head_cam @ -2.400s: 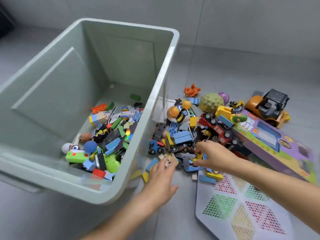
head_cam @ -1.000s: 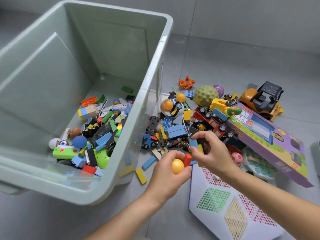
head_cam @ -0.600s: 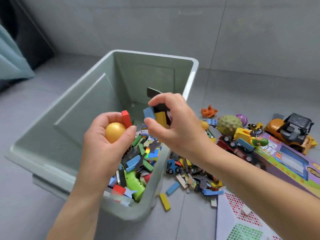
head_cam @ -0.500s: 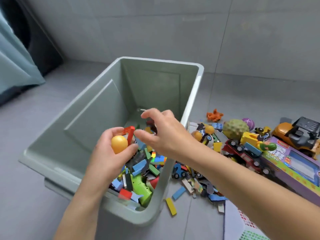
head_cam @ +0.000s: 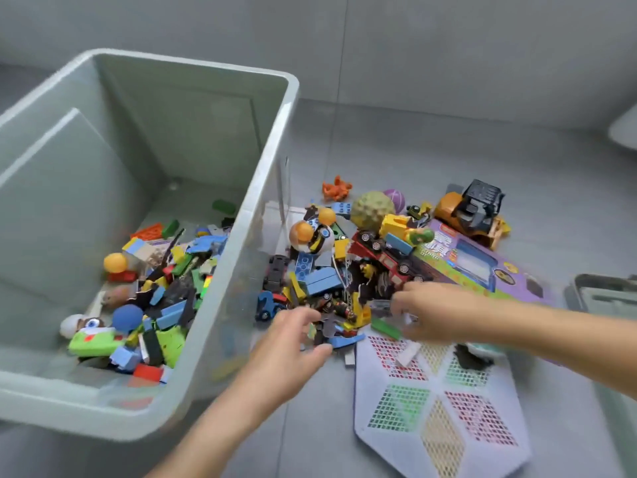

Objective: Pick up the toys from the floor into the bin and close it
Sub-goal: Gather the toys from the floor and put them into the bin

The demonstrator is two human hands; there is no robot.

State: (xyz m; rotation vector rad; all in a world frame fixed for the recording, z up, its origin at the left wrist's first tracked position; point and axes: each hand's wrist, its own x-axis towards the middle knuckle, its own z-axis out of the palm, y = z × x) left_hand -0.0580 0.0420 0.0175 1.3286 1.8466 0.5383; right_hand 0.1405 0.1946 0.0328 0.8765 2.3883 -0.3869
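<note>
The big grey-green bin [head_cam: 269, 188] stands open at the left, its floor covered with bricks and small toys. An orange ball [head_cam: 115, 262] rests on a red brick inside it. A pile of toys [head_cam: 320, 281] lies on the floor by the bin's right wall. My left hand [head_cam: 289, 343] reaches over the pile's near edge with spread fingers and holds nothing. My right hand [head_cam: 434, 312] is blurred, its fingertips down on loose pieces next to a green brick [head_cam: 384, 327]; I see nothing gripped in it.
A purple toy box [head_cam: 482, 267] and an orange-black forklift [head_cam: 472, 212] lie to the right. A white mesh board [head_cam: 441, 408] covers the near floor. A green bumpy ball [head_cam: 372, 210] and a red truck [head_cam: 386, 257] sit in the pile. A grey lid-like thing [head_cam: 606, 294] shows at the right edge.
Both hands were over the bin holding an orange ball, a red brick and other pieces. Those pieces are now in the bin, and both hands are back down at the floor pile.
</note>
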